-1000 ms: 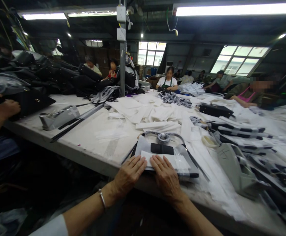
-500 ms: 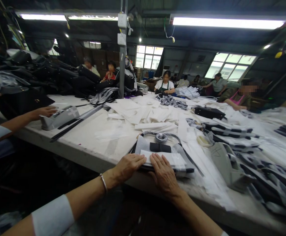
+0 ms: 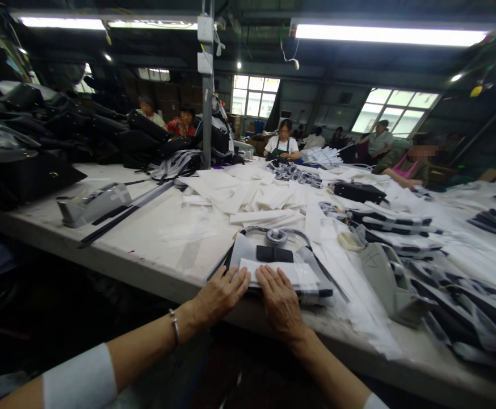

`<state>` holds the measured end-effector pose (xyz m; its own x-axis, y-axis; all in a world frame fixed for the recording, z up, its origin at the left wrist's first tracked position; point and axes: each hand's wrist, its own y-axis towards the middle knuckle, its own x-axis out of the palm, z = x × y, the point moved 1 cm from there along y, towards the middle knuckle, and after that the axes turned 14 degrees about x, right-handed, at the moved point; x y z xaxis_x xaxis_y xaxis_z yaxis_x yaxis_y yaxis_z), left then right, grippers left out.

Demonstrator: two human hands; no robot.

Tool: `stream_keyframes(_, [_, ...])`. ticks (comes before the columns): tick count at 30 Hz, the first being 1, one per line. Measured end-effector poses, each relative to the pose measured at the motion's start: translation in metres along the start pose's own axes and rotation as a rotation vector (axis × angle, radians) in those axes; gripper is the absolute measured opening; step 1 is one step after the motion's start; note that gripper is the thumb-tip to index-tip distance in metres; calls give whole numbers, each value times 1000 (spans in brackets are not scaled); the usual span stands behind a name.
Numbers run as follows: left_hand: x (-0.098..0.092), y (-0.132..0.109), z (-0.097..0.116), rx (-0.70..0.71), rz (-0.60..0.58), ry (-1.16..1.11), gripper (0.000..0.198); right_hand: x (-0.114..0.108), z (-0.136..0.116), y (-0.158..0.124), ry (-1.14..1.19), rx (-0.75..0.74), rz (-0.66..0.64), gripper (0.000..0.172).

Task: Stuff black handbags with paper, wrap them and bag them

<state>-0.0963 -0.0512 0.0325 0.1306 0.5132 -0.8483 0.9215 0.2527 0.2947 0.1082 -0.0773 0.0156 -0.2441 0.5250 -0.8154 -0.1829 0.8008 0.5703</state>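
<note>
A black bag (image 3: 323, 278) lies flat at the table's front edge, with grey and white sheets over it. My left hand (image 3: 222, 292) rests on the near left part of a folded white sheet (image 3: 290, 273), fingers stretched out. Just right of it, my right hand (image 3: 280, 298) lies flat on the same sheet, its fingers spread a little. Beyond the fingers is a small black flap (image 3: 274, 254). A wrapped coil (image 3: 276, 236) sits at the bag's far side, inside a curved handle. Neither hand grips anything visible.
Grey tape dispensers stand at the left (image 3: 95, 203) and right (image 3: 395, 281). White sheets (image 3: 252, 193) are heaped behind the bag. Black bags (image 3: 30, 176) are piled at the far left, wrapped straps (image 3: 452, 301) at the right. Several people sit across the table (image 3: 163, 272).
The neighbouring person's hand has left the left tape dispenser. My left fingers have spread slightly on the sheet. The whole view has shifted a little.
</note>
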Motion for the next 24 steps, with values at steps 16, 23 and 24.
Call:
stream_keyframes(16, [0,17,5,-34,-116,69,40,4,-2,0,-9,0,65,46])
stream_keyframes(23, [-7,19,-1,12,-148,43,42,-1,-8,3,30,62,0,58])
stream_keyframes(24, [-9,19,-3,22,-149,34,43,-2,-9,4,35,76,3,59])
